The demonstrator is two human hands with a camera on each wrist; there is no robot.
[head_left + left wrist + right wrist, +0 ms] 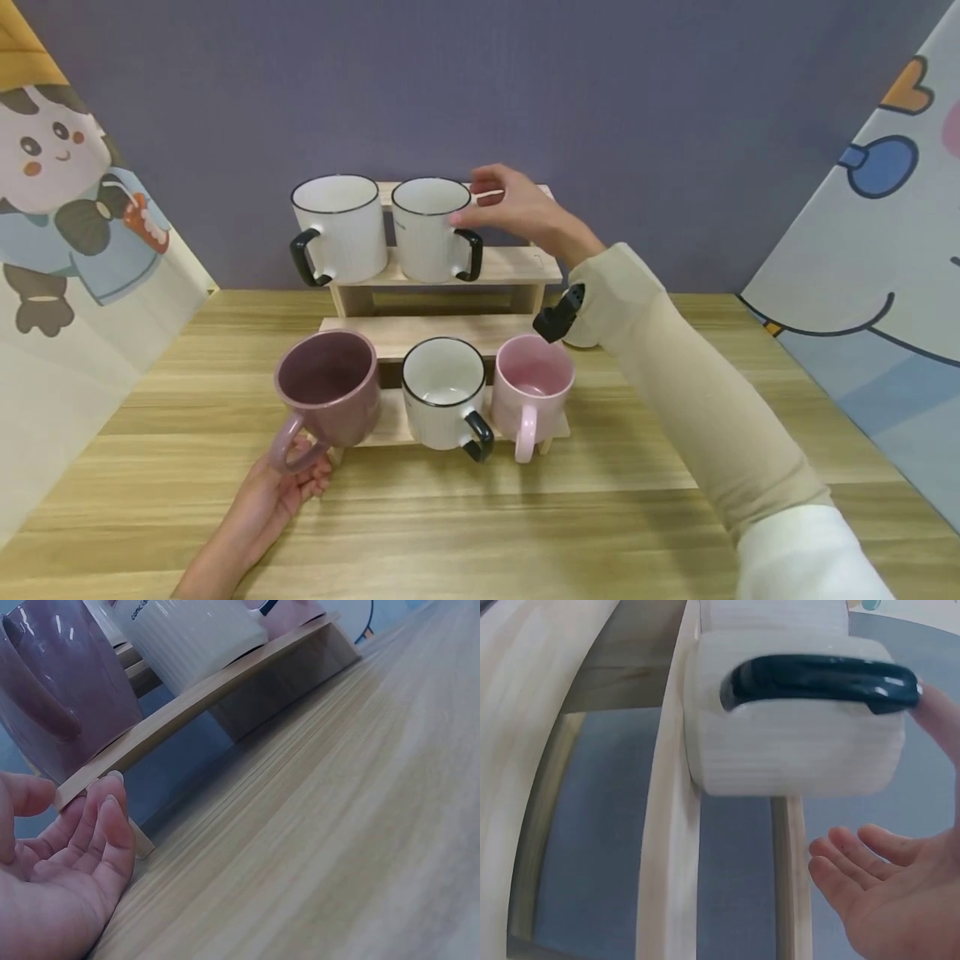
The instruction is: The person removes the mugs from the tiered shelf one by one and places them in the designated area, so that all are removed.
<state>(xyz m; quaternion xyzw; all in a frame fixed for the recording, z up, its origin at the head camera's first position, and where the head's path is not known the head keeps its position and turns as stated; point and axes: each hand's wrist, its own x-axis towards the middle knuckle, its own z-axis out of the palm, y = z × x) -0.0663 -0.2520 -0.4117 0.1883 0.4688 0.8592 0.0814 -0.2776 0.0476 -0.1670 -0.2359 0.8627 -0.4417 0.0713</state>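
Observation:
In the head view my right hand (517, 204) is beside a white mug (431, 237) with a black rim and handle on an upper step. Its thumb touches the mug near the rim, while the other fingers stand apart from it. The right wrist view shows that thumb at the end of the black handle (821, 679). My left hand (281, 492) holds the left end of the lowest step of the wooden rack (150, 731), thumb at its end and fingers curled underneath. Above it stands a mauve mug (330, 392), its handle toward the hand.
Another white mug (341, 229) stands on the upper step at left. A smaller white mug (442, 396) and a pink mug (532, 383) share the lowest step. Something white (581, 333) is partly hidden behind the right forearm. A grey-blue wall (375, 92) rises behind.

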